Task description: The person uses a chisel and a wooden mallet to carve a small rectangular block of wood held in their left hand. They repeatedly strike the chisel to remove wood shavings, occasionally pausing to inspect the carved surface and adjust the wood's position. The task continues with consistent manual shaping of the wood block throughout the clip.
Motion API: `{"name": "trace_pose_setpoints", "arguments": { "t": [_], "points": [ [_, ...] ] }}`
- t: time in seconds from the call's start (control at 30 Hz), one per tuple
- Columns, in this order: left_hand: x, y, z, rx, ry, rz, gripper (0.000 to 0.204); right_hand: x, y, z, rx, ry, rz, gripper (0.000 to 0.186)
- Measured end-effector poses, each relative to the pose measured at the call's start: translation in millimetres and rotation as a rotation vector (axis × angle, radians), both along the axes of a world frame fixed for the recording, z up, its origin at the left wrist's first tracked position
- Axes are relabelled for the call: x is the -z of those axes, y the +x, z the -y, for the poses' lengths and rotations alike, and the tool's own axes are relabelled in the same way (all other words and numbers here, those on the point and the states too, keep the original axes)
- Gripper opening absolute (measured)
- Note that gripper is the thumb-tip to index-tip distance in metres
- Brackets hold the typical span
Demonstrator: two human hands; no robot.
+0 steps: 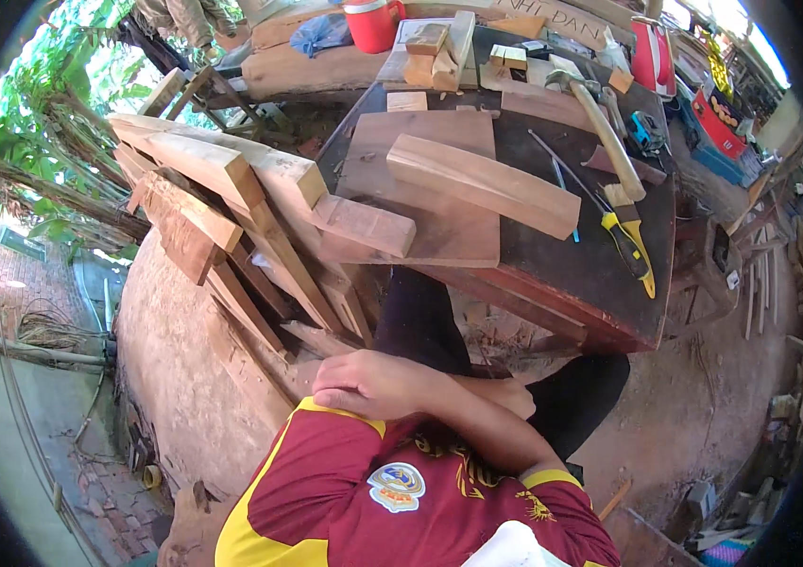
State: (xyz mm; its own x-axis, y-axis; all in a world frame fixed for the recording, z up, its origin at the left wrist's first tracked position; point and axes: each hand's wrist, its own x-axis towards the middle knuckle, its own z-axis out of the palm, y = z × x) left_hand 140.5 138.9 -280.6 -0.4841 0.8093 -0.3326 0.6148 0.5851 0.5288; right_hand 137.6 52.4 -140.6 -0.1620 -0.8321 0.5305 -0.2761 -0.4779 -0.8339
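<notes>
My arms are crossed in front of my body. My right hand is closed over my left arm, its fingers curled at the edge of the maroon and yellow sleeve. Only a strip of my left hand shows beyond the right forearm; its fingers are hidden. Ahead, a long wooden block lies across a flat wooden board on the dark worktable. A shorter block rests at the board's left near corner. Neither hand touches the wood.
A hammer, a yellow-black handled tool and a blue pen-like stick lie on the table's right. Thick timber beams lean at the left. A red jug stands at the back. A person shows at the far left.
</notes>
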Motion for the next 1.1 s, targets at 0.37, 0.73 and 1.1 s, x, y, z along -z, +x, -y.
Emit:
{"name": "trace_pose_setpoints", "arguments": {
  "t": [0.37, 0.73, 1.1],
  "points": [
    [3.3, -9.1, 2.5, 0.011, 0.033, 0.027, 0.038, 8.6, -6.4, -0.9, 0.190, 0.003, -0.010, 0.029],
    [14.7, -12.2, 9.4, 0.018, 0.108, 0.073, 0.041, 16.6, -6.5, 11.4, 0.125, 0.233, -0.015, 0.026],
    [27.4, -12.4, 11.1, 0.035, 0.192, 0.138, 0.043, -12.6, -28.3, 0.1, 0.460, 0.374, -0.388, 0.027]
  ]
}}
